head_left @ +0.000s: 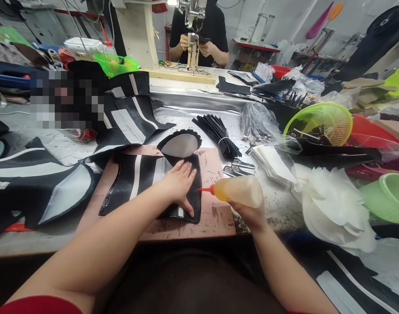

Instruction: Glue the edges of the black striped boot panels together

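A black leather piece with pale strips [147, 176] lies on a pinkish board [215, 218] in front of me. Pressed flat on its right part is my left hand [181, 185], fingers spread. My right hand [251, 213] grips a squeeze bottle [243, 191] of yellowish liquid, tipped onto its side. The bottle's red nozzle points left, with its tip at the piece's right edge; I cannot tell whether it touches. Just beyond my left hand, a rounded black-edged panel with a grey middle [181, 145] stands up from the piece.
More black pieces [126, 117] lie to the left and behind. Rightward are a bundle of black strips [219, 133], white sheets [273, 165], a pile of white rounded pieces [333, 205] and a yellow-green basket [336, 122]. Across the table, a person works at a sewing machine [193, 48].
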The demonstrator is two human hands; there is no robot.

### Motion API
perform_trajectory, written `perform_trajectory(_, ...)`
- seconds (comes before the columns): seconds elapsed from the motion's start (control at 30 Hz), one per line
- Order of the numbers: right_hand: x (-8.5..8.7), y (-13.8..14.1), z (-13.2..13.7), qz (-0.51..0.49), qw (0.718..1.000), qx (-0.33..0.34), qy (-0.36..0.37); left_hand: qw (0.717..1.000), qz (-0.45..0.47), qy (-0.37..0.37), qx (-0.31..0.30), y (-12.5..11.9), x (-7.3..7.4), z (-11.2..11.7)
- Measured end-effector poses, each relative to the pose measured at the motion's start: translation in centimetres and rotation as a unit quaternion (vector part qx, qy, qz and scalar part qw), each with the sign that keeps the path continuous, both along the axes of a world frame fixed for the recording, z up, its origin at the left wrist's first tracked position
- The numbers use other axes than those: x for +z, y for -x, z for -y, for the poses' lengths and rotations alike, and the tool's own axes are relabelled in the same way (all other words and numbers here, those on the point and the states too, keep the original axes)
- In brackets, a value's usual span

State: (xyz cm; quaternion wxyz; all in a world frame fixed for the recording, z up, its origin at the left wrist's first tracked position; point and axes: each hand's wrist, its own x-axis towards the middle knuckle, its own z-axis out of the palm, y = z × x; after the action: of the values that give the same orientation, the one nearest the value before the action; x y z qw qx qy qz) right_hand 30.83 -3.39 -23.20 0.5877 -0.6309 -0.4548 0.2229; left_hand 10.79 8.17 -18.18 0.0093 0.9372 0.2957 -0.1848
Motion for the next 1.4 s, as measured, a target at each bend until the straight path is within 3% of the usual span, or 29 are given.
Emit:
perform_trajectory(0.17, 0.3, 0.8, -2.3, 0.004, 0.998, -0.008, -0.066, 1.000, 0.008, -0.001, 0.003, 0.1, -0.3, 0.0)
perform_trajectory(0.3, 1.5, 1.3, -4.4, -0.175, 0.977, -0.037, -0.119, 0.999, 0.024, -0.018, -0.011, 0.0, 0.7, -0.2)
perform_trajectory(0.4, 2.5, -0.4, -4.6, -0.307, 0.948, -0.033, -0.069, 0.996, 0.045, -0.044, -0.061, 0.3, 2.7, -0.7)
perform_trajectory(0.47, 2.9, -2.3, -4.0, -0.330, 0.944, 0.011, 0.022, 0.987, 0.057, -0.084, -0.125, 0.7, 4.1, -1.4)
perform_trajectory(0.53, 2.9, -4.4, -3.1, -0.283, 0.946, 0.063, 0.146, 0.969, 0.059, -0.145, -0.191, 1.4, 4.8, -2.1)
perform_trajectory(0.63, 2.7, -6.7, -2.0, -0.114, 0.941, 0.100, 0.304, 0.938, 0.050, -0.223, -0.260, 2.4, 4.7, -3.5)
perform_trajectory(0.77, 2.9, -8.0, -1.7, 0.070, 0.933, 0.089, 0.341, 0.916, 0.051, -0.251, -0.309, 3.0, 4.6, -5.0)
perform_trajectory(0.83, 3.3, -8.4, -1.7, 0.129, 0.922, 0.067, 0.358, 0.915, 0.053, -0.262, -0.301, 3.1, 5.7, -5.3)
perform_trajectory(0.9, 3.8, -8.9, -1.3, 0.181, 0.913, 0.021, 0.366, 0.916, 0.059, -0.281, -0.281, 3.1, 7.7, -5.4)
perform_trajectory(1.0, 4.8, -9.4, 0.0, 0.227, 0.923, -0.066, 0.304, 0.925, 0.046, -0.314, -0.208, 3.3, 11.7, -5.0)
perform_trajectory(1.07, 5.7, -9.0, 1.5, 0.225, 0.939, -0.079, 0.249, 0.933, 0.023, -0.332, -0.140, 3.4, 14.2, -4.6)
perform_trajectory(1.1, 6.1, -8.4, 2.4, 0.212, 0.948, -0.054, 0.233, 0.935, 0.016, -0.338, -0.106, 3.4, 15.2, -4.4)
perform_trajectory(1.17, 6.9, -6.6, 4.3, 0.154, 0.959, 0.061, 0.230, 0.939, 0.018, -0.342, -0.044, 3.2, 16.5, -4.1)
perform_trajectory(1.23, 7.4, -4.2, 5.9, 0.056, 0.940, 0.203, 0.270, 0.946, 0.030, -0.324, 0.010, 2.7, 17.0, -3.5)
perform_trajectory(1.3, 7.5, -1.9, 6.9, -0.050, 0.902, 0.305, 0.302, 0.955, 0.043, -0.290, 0.045, 1.9, 17.1, -2.7)
perform_trajectory(1.33, 7.5, -1.0, 7.1, -0.079, 0.892, 0.327, 0.301, 0.959, 0.052, -0.271, 0.055, 1.3, 17.1, -2.2)
perform_trajectory(1.4, 7.5, 0.2, 7.0, -0.072, 0.915, 0.304, 0.256, 0.966, 0.077, -0.237, 0.074, 0.3, 17.1, -1.0)
